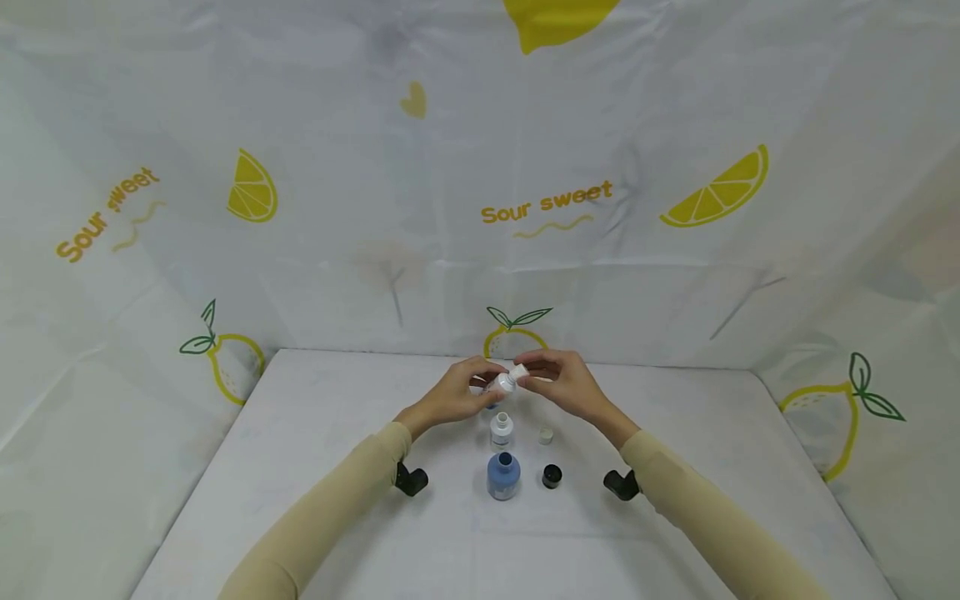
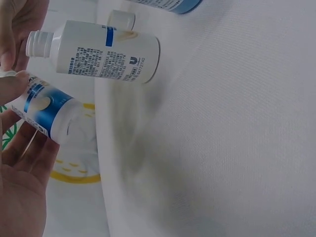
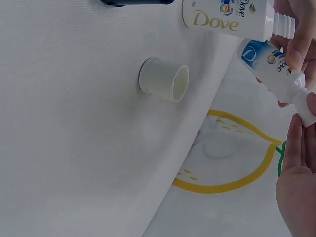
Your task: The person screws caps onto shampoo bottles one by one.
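Observation:
My left hand (image 1: 457, 392) grips a small white bottle with a blue label (image 2: 44, 108), holding it tilted above the far part of the table. In my right hand (image 1: 564, 383), the thumb and fingers pinch a white cap (image 3: 304, 112) at that bottle's neck. Whether the cap is threaded on or loose, I cannot tell. Just nearer to me stands a larger white Dove bottle (image 1: 502, 430), upright and uncapped, its threaded neck bare. A blue bottle (image 1: 503, 477) with an uncovered dark mouth stands nearer still.
Right of the white Dove bottle, a white cap (image 3: 163, 79) sits on the white table (image 1: 337, 533). A black cap (image 1: 552, 476) lies right of the blue bottle. Behind the table's far edge hangs a lemon-print sheet (image 1: 450, 208).

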The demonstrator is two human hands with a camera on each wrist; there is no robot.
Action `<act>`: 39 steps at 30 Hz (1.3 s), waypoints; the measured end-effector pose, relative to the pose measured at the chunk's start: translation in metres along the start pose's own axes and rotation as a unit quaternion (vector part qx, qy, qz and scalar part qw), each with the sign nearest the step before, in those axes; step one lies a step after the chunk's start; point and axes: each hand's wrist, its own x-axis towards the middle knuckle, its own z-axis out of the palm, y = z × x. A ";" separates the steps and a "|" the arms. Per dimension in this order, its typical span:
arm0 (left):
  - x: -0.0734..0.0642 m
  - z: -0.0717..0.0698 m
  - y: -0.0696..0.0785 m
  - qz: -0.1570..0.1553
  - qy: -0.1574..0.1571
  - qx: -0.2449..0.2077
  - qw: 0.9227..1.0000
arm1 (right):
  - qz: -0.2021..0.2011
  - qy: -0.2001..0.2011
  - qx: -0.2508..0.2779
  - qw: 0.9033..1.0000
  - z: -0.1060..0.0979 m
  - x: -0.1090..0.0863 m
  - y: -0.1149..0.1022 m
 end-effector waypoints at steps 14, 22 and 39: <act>0.001 -0.002 -0.001 0.015 0.010 0.016 1.000 | -0.060 -0.022 -0.025 0.998 0.004 0.000 -0.002; 0.000 -0.003 0.001 0.018 0.011 0.019 1.000 | -0.038 0.001 -0.071 0.997 0.006 0.003 -0.004; 0.002 -0.002 0.007 0.011 0.005 0.028 1.000 | 0.029 0.057 -0.101 0.993 0.010 0.005 -0.006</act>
